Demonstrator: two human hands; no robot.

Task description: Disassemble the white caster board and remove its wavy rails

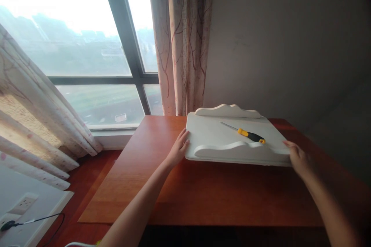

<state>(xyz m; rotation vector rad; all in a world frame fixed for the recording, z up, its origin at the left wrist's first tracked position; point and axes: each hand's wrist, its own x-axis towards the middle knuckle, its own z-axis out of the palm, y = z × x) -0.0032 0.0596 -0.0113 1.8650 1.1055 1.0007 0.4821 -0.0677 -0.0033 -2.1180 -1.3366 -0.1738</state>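
Note:
A white tray (208,131) with wavy raised rails along its near and far sides is over the wooden table. My left hand (177,148) grips its left edge, fingers against the side. At the opposite end, my right hand (300,158) holds the right corner, thumb on top and the other fingers partly hidden. On the tray's flat surface lies a screwdriver (251,136) with a yellow and black handle, its metal shaft pointing to the far left. Whether the tray touches the table or is slightly raised, I cannot tell.
The reddish-brown table (139,177) stretches beneath the tray. Behind it are a grey wall (275,46), a patterned curtain (185,38) and a window (95,54). At lower left, a black plug (8,225) with its cord sits in a wall socket (24,203).

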